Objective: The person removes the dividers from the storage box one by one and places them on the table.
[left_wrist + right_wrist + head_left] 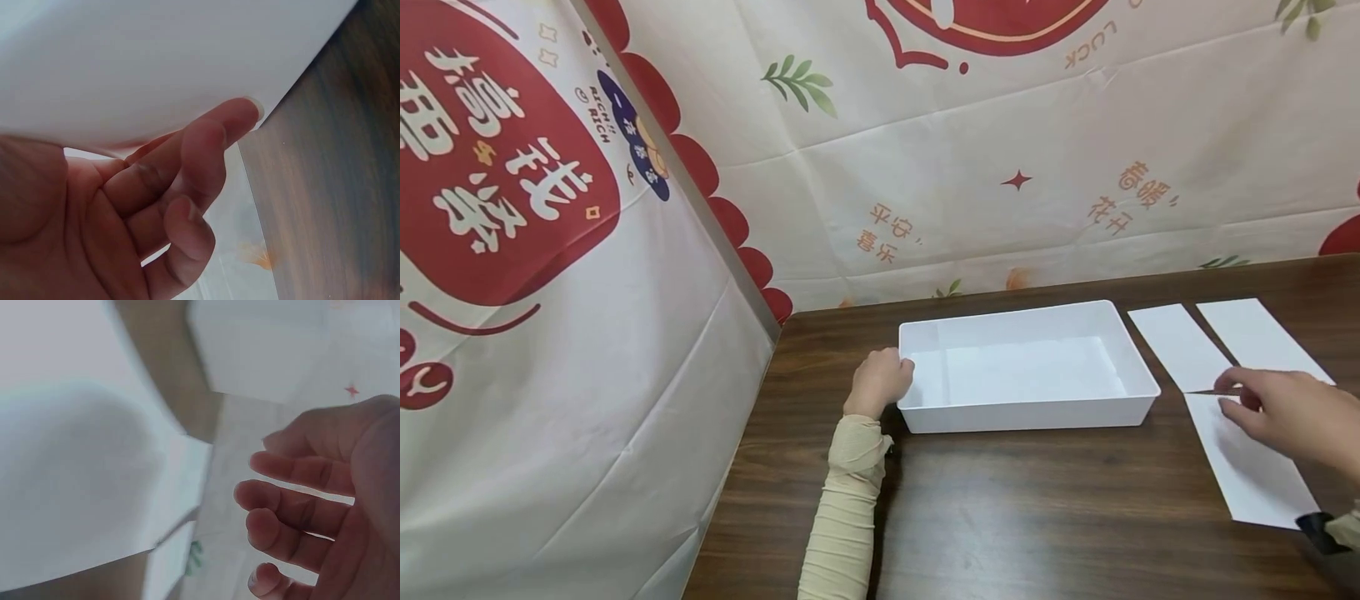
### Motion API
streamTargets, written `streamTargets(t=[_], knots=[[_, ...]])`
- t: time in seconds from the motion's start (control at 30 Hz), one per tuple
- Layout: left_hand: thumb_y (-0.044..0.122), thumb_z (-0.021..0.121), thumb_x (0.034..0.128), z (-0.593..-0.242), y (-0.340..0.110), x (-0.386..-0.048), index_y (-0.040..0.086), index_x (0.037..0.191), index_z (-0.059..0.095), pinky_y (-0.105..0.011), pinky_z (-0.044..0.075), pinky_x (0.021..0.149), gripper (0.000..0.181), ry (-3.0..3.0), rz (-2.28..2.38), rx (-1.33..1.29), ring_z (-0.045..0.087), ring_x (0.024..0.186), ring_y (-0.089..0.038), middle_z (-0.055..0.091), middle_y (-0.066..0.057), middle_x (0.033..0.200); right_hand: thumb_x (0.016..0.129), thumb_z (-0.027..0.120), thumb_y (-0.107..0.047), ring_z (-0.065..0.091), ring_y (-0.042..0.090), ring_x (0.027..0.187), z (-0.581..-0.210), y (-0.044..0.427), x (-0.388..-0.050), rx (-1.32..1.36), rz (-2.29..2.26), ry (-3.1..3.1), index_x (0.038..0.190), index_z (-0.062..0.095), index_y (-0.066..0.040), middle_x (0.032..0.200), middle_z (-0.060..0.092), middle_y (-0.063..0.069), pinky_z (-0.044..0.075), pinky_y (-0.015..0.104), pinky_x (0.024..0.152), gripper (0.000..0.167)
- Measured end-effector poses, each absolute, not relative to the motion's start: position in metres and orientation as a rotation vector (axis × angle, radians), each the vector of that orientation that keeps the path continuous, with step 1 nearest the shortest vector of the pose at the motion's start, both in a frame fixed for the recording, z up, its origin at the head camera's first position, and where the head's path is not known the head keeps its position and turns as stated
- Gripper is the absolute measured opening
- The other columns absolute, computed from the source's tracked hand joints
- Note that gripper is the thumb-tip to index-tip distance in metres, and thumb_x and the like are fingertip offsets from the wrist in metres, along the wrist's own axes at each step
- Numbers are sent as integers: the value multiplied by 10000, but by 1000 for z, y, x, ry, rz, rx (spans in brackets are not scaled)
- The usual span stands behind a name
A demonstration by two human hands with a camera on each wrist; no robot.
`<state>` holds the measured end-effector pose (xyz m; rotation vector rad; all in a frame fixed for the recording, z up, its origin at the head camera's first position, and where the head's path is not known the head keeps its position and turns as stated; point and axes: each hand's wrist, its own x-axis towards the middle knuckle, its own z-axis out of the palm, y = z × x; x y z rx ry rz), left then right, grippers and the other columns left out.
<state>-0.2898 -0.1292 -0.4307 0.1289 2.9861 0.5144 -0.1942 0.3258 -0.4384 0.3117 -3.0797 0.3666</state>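
Observation:
A shallow white rectangular plastic box [1030,418] stands on the dark wood table. My left hand [880,383] grips its left end wall; in the left wrist view, the fingers [240,115] lie against the white surface and the thumb is hidden. To the right of the box lie white rectangular sheets, with one at the back left [1176,342], one at the back right [1258,333] and one in front [1247,467]. Over the front sheet hovers my right hand [1285,408], its fingers loosely bent and nothing between them in the right wrist view.
Behind the table [1000,517] hangs a printed white cloth [955,183] with red and green designs. Another printed cloth [625,350] borders the table's left side. The box's right end stands close to the back left sheet.

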Motion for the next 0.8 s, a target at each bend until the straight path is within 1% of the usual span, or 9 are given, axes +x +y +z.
streamTargets(t=[0.13,0.33,0.57,0.67,0.8], knots=[[255,419,1000,-431,-130,-290,72,824,613,-383,478,670,319,2985,513,124,575,735,-228,609,-100,817,858,693,-99,411,138,558,-424,314,-201,344,390,-2984,1021,620,81,659,502,-19,352,278,487,254],[256,418,1003,-431,-130,-291,83,795,598,-376,470,653,326,2987,503,117,568,723,-224,592,-88,789,884,662,-125,415,122,547,-408,292,-213,409,433,-2914,1040,630,69,660,523,-37,353,273,474,251],[259,416,1005,-431,-130,-291,74,857,625,-377,479,664,316,2988,492,111,572,734,-216,606,-85,816,905,647,-149,435,128,568,-398,263,-227,461,528,-2878,1064,640,43,673,545,-34,360,276,487,249],[263,413,1007,-431,-130,-291,75,860,628,-378,480,667,321,2992,488,103,574,735,-215,608,-84,816,914,645,-149,428,123,564,-395,250,-232,506,572,-2868,1067,651,24,666,523,-34,359,268,485,230],[265,414,1007,-431,-130,-291,78,850,624,-372,473,653,322,2986,502,101,573,721,-215,600,-81,795,908,665,-141,443,132,583,-390,235,-237,548,617,-2844,1067,657,26,682,546,-16,379,261,483,231]])
